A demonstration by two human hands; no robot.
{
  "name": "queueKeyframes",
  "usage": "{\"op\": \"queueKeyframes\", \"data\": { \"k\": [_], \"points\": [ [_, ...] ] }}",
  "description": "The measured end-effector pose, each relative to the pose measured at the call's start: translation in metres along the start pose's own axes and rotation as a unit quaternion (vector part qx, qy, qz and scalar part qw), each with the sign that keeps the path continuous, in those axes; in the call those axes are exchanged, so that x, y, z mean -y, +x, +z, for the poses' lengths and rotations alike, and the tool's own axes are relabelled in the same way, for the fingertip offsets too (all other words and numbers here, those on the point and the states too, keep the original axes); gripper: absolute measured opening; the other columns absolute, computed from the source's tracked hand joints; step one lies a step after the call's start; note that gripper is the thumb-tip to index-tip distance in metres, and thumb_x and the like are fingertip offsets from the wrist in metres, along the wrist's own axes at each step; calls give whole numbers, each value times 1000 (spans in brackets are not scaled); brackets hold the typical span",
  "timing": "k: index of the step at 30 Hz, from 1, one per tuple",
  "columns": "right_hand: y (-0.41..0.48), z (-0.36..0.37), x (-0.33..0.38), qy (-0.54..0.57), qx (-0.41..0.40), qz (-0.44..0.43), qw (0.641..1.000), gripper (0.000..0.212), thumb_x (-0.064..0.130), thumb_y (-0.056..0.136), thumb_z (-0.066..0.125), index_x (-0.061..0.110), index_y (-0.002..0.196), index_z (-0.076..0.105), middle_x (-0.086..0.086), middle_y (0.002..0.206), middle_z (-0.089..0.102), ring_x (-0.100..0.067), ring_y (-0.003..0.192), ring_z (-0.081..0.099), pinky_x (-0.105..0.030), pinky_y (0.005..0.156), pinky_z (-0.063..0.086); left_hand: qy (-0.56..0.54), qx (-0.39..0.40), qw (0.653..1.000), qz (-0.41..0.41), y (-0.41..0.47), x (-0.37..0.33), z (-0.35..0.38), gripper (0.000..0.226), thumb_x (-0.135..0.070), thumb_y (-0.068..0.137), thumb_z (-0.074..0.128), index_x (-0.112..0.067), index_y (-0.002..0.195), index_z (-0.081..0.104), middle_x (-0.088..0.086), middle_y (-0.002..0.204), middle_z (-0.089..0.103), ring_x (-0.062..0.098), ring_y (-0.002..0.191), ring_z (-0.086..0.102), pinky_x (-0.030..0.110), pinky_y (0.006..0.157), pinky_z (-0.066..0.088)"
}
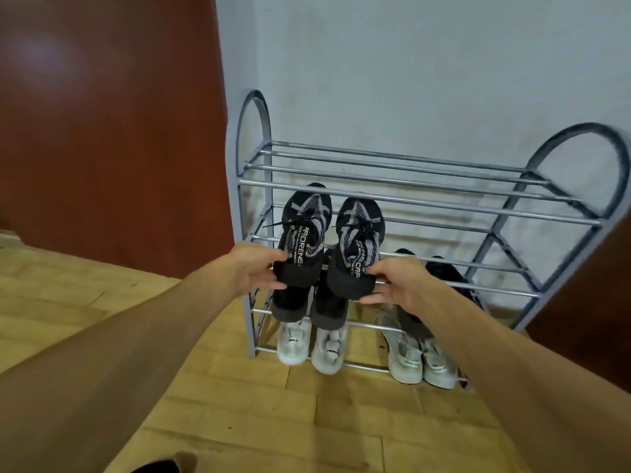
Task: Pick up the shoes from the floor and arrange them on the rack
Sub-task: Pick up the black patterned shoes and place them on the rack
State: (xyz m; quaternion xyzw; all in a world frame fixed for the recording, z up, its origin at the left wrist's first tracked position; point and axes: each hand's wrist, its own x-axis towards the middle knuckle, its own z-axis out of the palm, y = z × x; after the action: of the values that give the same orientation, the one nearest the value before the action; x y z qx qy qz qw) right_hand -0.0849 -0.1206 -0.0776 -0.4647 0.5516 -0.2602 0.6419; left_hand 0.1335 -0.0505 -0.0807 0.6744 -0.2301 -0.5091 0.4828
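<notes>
The upper shoes [305, 230] are black with grey panels and white lettering. The rack [409, 186] is grey, the bottom shoes [294, 343] off-white, the floor [239, 404] tan, the door [102, 131] red-brown.

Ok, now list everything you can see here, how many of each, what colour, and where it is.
grey metal tube shoe rack: one, grey, against the wall, four tiers.
black-and-grey knit sneakers with white lettering: two, at the second tier, toes toward the wall.
plain black shoes: apparently four, third tier; the right pair is partly hidden.
pale white sneakers: four, bottom tier, in two pairs.
wooden plank floor: one, tan, under the rack.
pale blue-grey wall: one, behind the rack.
reddish-brown panel: one, left of the rack.
left-hand grip: holds the left knit sneaker's heel.
right-hand grip: holds the right knit sneaker's heel.
</notes>
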Motion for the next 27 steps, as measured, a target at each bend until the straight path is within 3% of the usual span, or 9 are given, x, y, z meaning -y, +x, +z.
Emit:
{"op": "queueKeyframes", "data": {
  "k": [6,10,14,16,19,24,27],
  "points": [
    [45,13,12,10,-12,-17,1000,19,-6,89,55,0,108,55,-11,91,62,-39,99,66,-46,50,59,34,-31,999,-4,41,-4,9,18,-7,87,64,0,103,59,22,107,66,29,75,69,37,52,60],
    [54,18,10,-23,-27,-56,998,11,3,91,57,6,101,60,-14,111,63,-35,96,67,-34,47,60,19,-42,999,3,47,-4,10,26,-9,88,63,2,111,58,23,109,65,29,72,68,35,48,60],
    [60,23,2,-72,-56,-93,991,19,13,93,56,8,110,61,-16,119,64,-34,99,67,-29,52,60,5,-65,998,20,44,-7,14,32,-11,89,63,1,117,56,24,113,64,30,78,69,38,60,61],
    [62,24,-1,-99,-62,-103,988,25,18,95,54,6,116,61,-16,121,63,-34,102,66,-35,67,61,-1,-84,996,35,41,-7,16,33,-12,92,58,-1,122,55,23,120,61,34,95,67,38,70,58],
    [55,20,-5,-175,-74,-127,974,30,23,97,50,5,117,61,-19,119,65,-35,104,65,-47,91,54,-12,-99,993,60,27,-3,18,31,-7,95,50,-6,125,55,17,124,58,32,111,61,34,75,53],
    [8,13,-9,-288,-66,-165,941,30,14,94,51,3,120,61,-18,122,62,-33,111,59,-48,97,49,35,-107,990,79,-22,3,24,23,1,91,50,-3,109,63,7,88,57,17,77,53,33,75,46],
    [-37,9,-11,-360,-3,-172,917,29,11,95,51,-1,120,61,-22,123,62,-33,109,60,-42,95,51,104,-76,988,88,-61,0,28,21,-4,89,53,-5,106,64,11,105,58,26,98,56,37,85,49]
  ]
}}
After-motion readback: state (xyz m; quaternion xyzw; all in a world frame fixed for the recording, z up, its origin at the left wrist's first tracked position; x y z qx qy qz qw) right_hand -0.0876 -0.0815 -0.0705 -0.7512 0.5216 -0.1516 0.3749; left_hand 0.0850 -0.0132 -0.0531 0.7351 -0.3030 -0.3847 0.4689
